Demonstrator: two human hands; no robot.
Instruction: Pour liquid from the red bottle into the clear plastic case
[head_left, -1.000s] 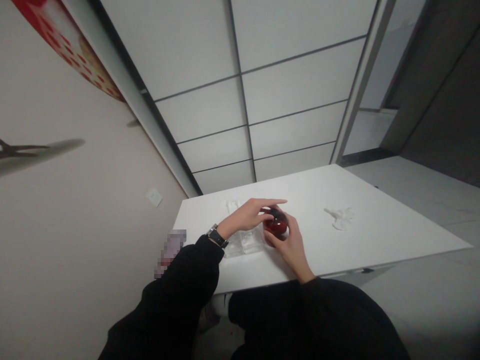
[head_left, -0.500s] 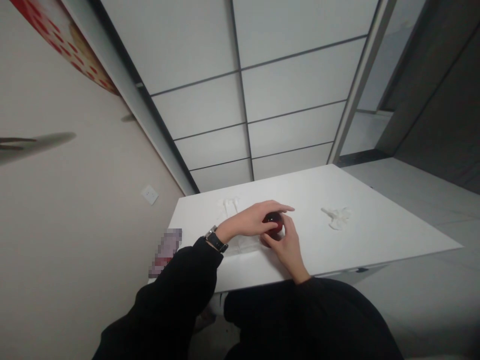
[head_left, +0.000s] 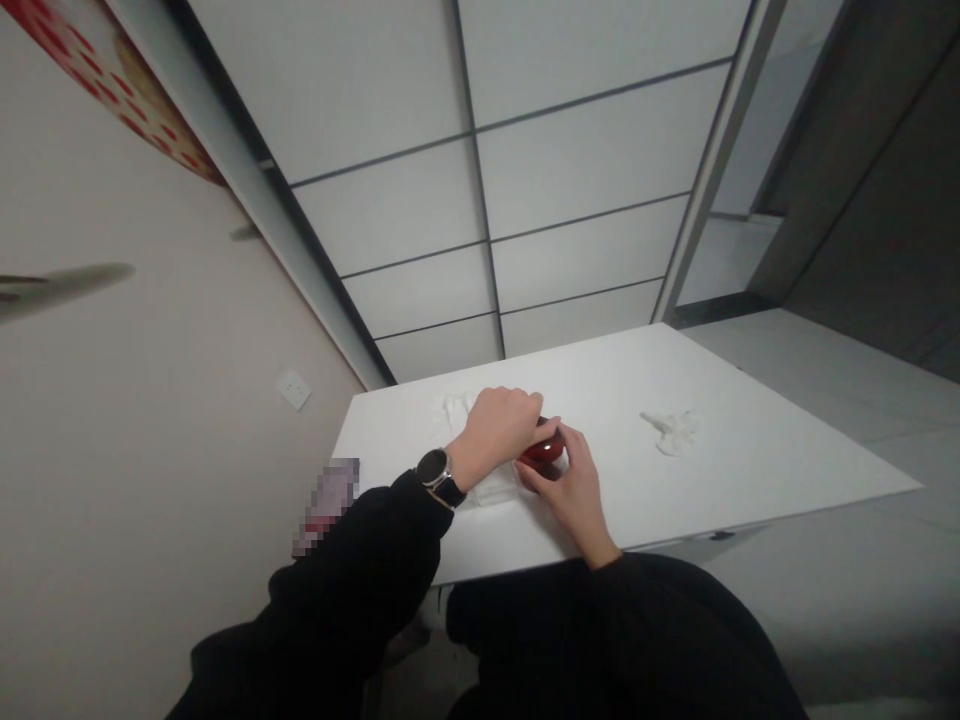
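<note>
A dark red, glossy, rounded thing [head_left: 543,450] is between my two hands, low over the white table [head_left: 750,450]; its exact kind does not show. My right hand [head_left: 576,487] grips it from the right, thumb in front and fingers behind. Curled over its upper left side is my left hand [head_left: 501,428], with a watch [head_left: 433,468] on the wrist; most of its fingertips are hidden. Beneath and beside my left forearm lies a clear, box-like thing [head_left: 491,492], partly covered.
Crumpled white tissue [head_left: 675,432] lies to the right on the table, and more whitish, crumpled material [head_left: 455,408] is behind my left wrist. A blurred-out item [head_left: 330,500] is at the left edge. White panelled doors [head_left: 420,210] stand behind, with a wall socket [head_left: 294,389] at left.
My left hand has gone from flat with fingers stretched over the red thing to curled and turned around its top. The red thing appears tilted. My right hand stays about where it was.
</note>
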